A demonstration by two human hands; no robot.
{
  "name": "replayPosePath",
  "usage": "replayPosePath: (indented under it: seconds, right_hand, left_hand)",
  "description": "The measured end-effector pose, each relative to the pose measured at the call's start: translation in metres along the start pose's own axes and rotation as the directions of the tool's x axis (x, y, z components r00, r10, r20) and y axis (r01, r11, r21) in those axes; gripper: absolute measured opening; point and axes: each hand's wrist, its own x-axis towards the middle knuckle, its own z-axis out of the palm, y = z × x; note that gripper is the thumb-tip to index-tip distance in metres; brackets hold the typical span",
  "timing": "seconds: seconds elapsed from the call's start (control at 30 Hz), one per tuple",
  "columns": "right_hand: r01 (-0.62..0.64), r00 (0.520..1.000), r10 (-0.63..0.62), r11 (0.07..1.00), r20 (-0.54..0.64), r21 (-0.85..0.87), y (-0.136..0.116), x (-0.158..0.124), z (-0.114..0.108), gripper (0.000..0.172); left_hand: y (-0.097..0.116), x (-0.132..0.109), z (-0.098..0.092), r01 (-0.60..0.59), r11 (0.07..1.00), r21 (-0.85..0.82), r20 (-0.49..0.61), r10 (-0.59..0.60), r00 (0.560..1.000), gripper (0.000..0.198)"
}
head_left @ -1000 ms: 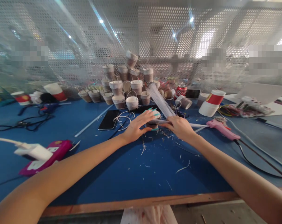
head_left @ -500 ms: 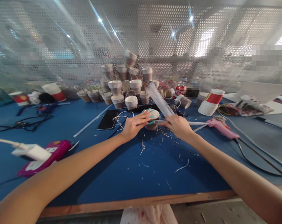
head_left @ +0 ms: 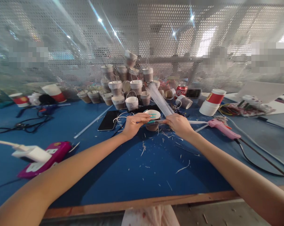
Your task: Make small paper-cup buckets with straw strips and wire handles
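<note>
A small pot-like cup (head_left: 152,126) with a white top and a brownish wrapped side stands on the blue table in front of me. My left hand (head_left: 136,122) is closed at its near left rim, teal-nailed fingers pressed together over the edge. A thin greyish strip (head_left: 161,121) runs along the cup's near side between my two hands. My right hand (head_left: 179,125) is closed around the strip's right end, just right of the cup; its fingertips are partly hidden. Behind that hand lies a bundle of clear glue sticks (head_left: 160,99).
Small handled buckets (head_left: 132,103) are stacked at the back. A pink glue gun (head_left: 223,128) with a cable lies right, near stacked paper cups (head_left: 212,102). Left are a phone (head_left: 108,120) and a magenta power strip (head_left: 44,161). White scraps (head_left: 144,148) litter the table.
My left hand has drawn back slightly left and down, and its fingers have come off the cup's top to the near rim. More of the white top shows. The right hand has barely moved.
</note>
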Motion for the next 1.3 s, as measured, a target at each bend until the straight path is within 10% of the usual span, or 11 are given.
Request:
replayPosePath:
  seconds: [0.33,0.57,1.3]
  right_hand:
    - [0.152,0.980,-0.137,0.983,-0.146,0.098,0.010,0.003,0.009,0.039]
    - [0.168,0.979,-0.157,0.982,-0.128,0.085,0.010,0.005,0.011,0.041]
    - [0.321,0.946,-0.296,0.913,-0.135,0.251,0.016,0.000,0.011,0.035]
  left_hand:
    - [-0.003,0.003,0.001,0.124,0.992,0.005,-0.033,-0.124,0.992,0.014]
    - [0.007,0.003,0.006,0.238,0.971,-0.018,0.155,-0.233,0.960,0.028]
    - [0.001,0.006,0.007,0.047,0.997,-0.055,0.378,-0.023,0.925,0.050]
